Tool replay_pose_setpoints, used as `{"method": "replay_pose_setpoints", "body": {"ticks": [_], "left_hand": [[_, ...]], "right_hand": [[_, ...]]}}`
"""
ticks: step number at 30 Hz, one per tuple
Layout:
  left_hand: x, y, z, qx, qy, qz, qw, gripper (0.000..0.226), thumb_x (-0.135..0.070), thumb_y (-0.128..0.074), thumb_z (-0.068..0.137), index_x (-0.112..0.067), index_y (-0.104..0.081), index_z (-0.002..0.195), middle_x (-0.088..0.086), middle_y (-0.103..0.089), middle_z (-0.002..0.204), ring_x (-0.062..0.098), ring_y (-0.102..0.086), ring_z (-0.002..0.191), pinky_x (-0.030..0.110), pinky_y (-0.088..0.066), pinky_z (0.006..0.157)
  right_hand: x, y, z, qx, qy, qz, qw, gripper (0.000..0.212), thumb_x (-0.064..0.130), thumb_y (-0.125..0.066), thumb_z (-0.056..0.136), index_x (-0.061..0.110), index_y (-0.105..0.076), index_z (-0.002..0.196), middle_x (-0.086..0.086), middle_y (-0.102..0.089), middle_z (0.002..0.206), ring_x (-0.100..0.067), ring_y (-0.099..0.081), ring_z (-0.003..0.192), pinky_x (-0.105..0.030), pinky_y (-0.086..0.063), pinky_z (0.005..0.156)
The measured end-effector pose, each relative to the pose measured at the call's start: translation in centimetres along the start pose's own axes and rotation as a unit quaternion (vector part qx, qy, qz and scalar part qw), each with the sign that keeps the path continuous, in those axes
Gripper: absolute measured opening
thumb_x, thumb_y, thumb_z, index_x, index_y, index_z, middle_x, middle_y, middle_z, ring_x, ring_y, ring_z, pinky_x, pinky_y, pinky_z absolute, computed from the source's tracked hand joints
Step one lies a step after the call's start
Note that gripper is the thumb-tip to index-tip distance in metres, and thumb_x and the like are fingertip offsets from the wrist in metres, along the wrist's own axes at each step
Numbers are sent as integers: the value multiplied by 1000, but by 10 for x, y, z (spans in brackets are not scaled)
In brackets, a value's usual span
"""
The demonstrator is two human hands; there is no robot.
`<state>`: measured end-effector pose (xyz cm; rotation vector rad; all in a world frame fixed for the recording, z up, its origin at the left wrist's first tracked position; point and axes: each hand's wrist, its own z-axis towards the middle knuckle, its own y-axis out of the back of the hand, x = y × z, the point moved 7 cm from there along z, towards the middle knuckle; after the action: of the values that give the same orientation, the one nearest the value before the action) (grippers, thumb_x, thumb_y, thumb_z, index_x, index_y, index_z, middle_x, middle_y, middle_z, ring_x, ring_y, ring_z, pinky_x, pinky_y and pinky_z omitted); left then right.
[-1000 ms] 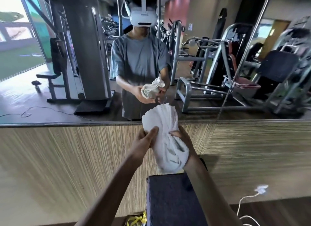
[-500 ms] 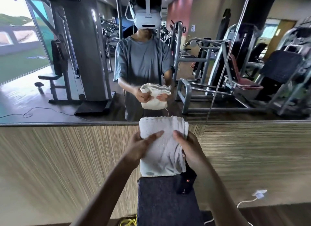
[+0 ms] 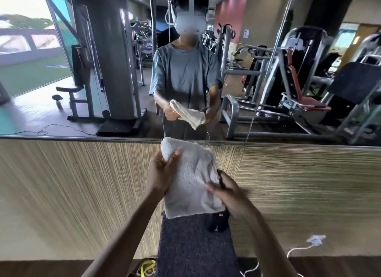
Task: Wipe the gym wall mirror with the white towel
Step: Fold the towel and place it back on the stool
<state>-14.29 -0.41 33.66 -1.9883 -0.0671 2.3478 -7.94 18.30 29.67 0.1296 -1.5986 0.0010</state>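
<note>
Slanting lengthwise up-left, white towel between left hand, right hand.

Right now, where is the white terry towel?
Head view, centre: white terry towel gripped by left hand and right hand, in front of the striped wood panel just below the wall mirror.

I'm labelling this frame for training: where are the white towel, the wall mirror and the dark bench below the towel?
white towel (image 3: 191,184), head view, middle of its front face.
wall mirror (image 3: 51,103), head view, bare glass at the left.
dark bench (image 3: 193,248), head view, middle of its top.
</note>
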Motion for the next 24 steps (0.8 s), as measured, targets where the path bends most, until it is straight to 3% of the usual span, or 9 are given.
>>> {"method": "replay_pose_setpoints", "body": {"ticks": [3, 5, 8, 10, 11, 14, 17, 20, 24], "left_hand": [[6, 1, -8, -25, 12, -25, 999, 27, -39, -65, 91, -13, -66, 100, 10, -75, 89, 33, -73, 83, 42, -60, 67], [11, -7, -17, 10, 66, -110, 992, 35, -40, -65, 89, -10, -65, 108, 16, -74, 99, 37, -73, 88, 45, -62, 70], [18, -26, -33, 123, 166, -221, 953, 48, -30, -74, 90, -10, -54, 129, 25, -67, 118, 43, -70, 99, 47, -61, 71], [24, -31, -38, 145, 203, -247, 936, 55, -17, -77, 85, -16, -52, 133, 23, -65, 122, 41, -70, 101, 48, -61, 73], [25, -33, -39, 148, 205, -243, 936, 54, -12, -74, 85, -17, -52, 134, 22, -65, 123, 39, -70, 102, 47, -61, 74], [26, -38, -40, 148, 207, -235, 938, 52, -7, -66, 83, -16, -54, 133, 20, -68, 118, 38, -70, 100, 45, -60, 74], [27, -33, -35, 132, 218, -242, 936, 52, -7, -68, 85, 1, -52, 134, 26, -67, 122, 42, -69, 102, 46, -61, 75], [25, -28, -32, 139, 225, -243, 933, 67, -21, -77, 78, 13, -53, 131, 33, -59, 130, 44, -66, 110, 45, -60, 81], [11, -34, -34, 175, 190, -197, 946, 79, -48, -85, 73, 4, -61, 126, 26, -67, 121, 46, -66, 110, 52, -60, 84]], "right_hand": [[3, 8, -2, 10, 1, 67, 998, 34, 24, -64, 89, 25, -57, 122, 7, -75, 111, -18, -70, 107, -52, -51, 95], [-1, 9, -1, 8, -8, 103, 995, 43, 22, -71, 87, 14, -56, 127, -4, -74, 114, -27, -68, 111, -48, -52, 94], [-6, 13, 4, -36, -43, 74, 996, 87, 62, -82, 61, 17, -58, 132, -12, -64, 130, -32, -60, 121, -56, -43, 108], [-3, 14, 7, -42, -73, 37, 996, 114, 90, -70, 48, 25, -54, 139, -5, -56, 141, -30, -51, 132, -58, -35, 114], [-6, 14, 8, -38, -99, 32, 994, 112, 94, -64, 52, 26, -52, 140, -4, -56, 138, -32, -50, 132, -58, -37, 112], [-4, 14, 6, -49, -118, 46, 991, 66, 74, -68, 76, 25, -59, 120, -3, -67, 114, -36, -57, 124, -54, -50, 96], [-7, 26, 10, -65, -47, 84, 993, 78, 62, -87, 60, 9, -66, 113, -12, -73, 98, -32, -70, 99, -51, -52, 96], [-3, 31, 12, -72, -22, 110, 991, 71, 51, -89, 64, -3, -64, 102, -17, -63, 87, -34, -65, 85, -46, -53, 83], [7, 33, 18, -125, -52, 98, 986, 55, 53, -81, 67, 13, -68, 102, -15, -71, 95, -32, -68, 88, -45, -52, 87]]}}
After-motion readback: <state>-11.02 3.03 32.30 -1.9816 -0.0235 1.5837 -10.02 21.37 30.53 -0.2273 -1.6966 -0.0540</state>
